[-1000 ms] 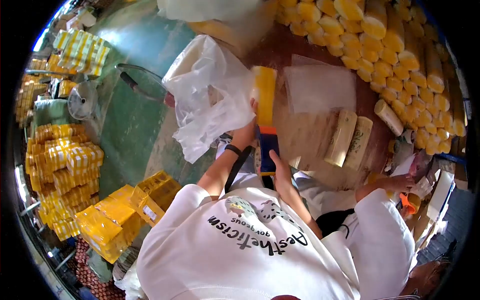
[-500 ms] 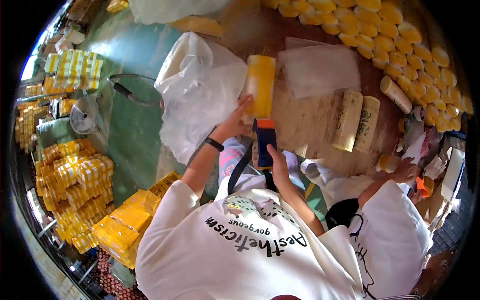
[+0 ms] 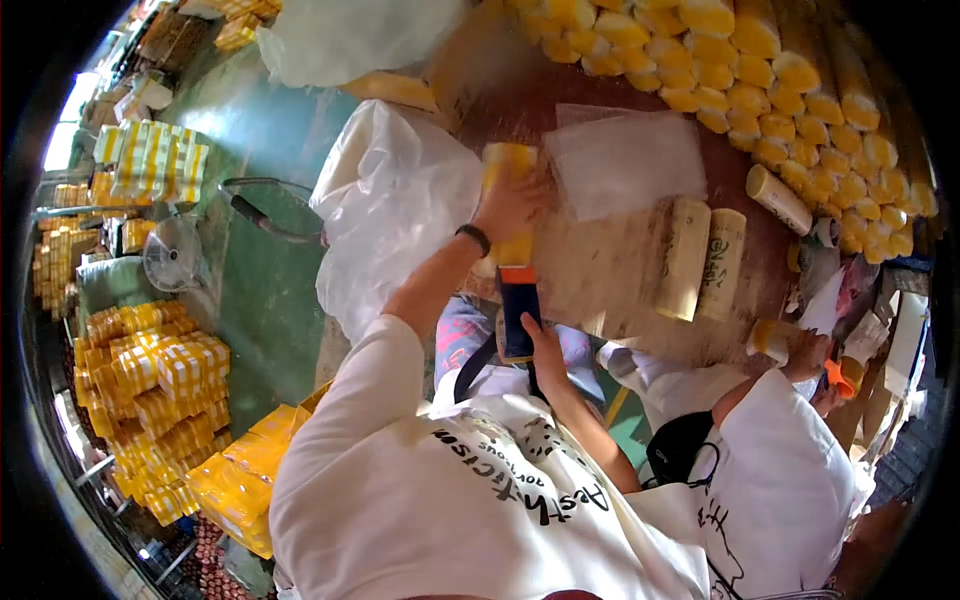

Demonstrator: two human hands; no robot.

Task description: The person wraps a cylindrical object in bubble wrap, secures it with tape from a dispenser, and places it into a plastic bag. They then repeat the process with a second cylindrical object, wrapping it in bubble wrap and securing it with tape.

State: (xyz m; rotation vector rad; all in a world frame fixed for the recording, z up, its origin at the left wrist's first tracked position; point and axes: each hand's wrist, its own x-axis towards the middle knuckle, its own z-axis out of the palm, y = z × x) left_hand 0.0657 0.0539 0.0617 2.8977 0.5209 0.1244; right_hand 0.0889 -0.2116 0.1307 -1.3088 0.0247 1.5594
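A yellow-wrapped roll (image 3: pixel 516 245) lies at the edge of the work table, in front of my body. My left hand (image 3: pixel 512 205) reaches over this roll and clasps its middle; the fingers look slightly blurred. In my right hand (image 3: pixel 545 352) is a blue tape dispenser (image 3: pixel 518 318) with an orange end, and my fingers close round its side. The orange end meets the near end of the roll. Left of the roll is a large crumpled translucent plastic bag (image 3: pixel 385 200). Flat clear plastic sheets (image 3: pixel 630 165) lie to the right.
Two pale printed rolls (image 3: pixel 684 262) lie on the table (image 3: pixel 590 270), with another (image 3: pixel 778 200) farther right. Yellow-ended rolls (image 3: pixel 720 60) are stacked at the back right. A co-worker (image 3: pixel 790 470) sits at my right, hands near a roll. Yellow packages (image 3: pixel 160 390) and a fan (image 3: pixel 172 253) stand left.
My left hand has moved from the roll's left side to over its middle. The roll and tape dispenser appear slightly lower in view, as the camera has shifted.
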